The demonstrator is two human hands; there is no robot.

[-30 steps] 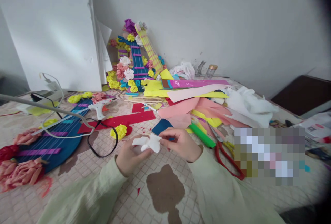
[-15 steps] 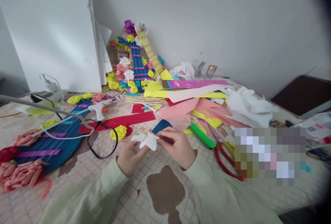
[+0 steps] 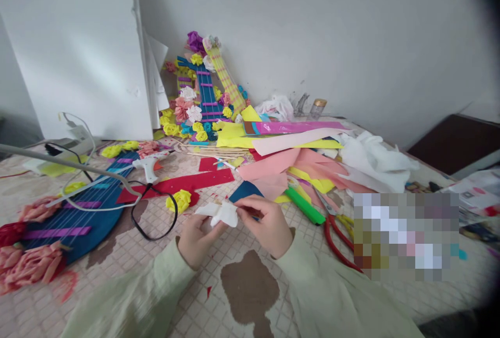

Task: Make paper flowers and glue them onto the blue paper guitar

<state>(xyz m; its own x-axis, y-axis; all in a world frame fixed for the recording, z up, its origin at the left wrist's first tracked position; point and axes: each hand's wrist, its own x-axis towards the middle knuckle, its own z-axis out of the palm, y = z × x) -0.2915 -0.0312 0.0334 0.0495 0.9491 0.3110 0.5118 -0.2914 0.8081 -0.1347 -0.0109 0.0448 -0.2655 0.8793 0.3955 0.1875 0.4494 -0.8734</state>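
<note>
- While both hands meet above the desk [image 3: 203, 301], the white paper [image 3: 225, 214] sits between them, raised off the surface and in front of the person's body.
- Seen from the right hand [image 3: 269, 226], the white paper lies to the left, just off its fingertips; seen from the left hand [image 3: 196, 240], it lies up and to the right, over the thumb and fingers.
- Both hands are close, but the left hand is nearer, since it carries the piece from beneath.
- The left fingers are closed on the white paper, with the thumb along its near side.
- The right fingers are narrow, thumb and forefinger brought together at the right edge; whether they grip it, I cannot tell.
- The long axis of the white paper runs roughly from left to right, across the gap between the hands.
- One thin flap points left, above the left fingers, and the broader, folded lobes point right and toward the body.
- Beyond the right hand is dark blue paper [image 3: 245, 190]; a yellow paper flower [image 3: 179, 201] lies left of the white paper, and the red-handled scissors [image 3: 335, 241] rest well to the right.
</note>
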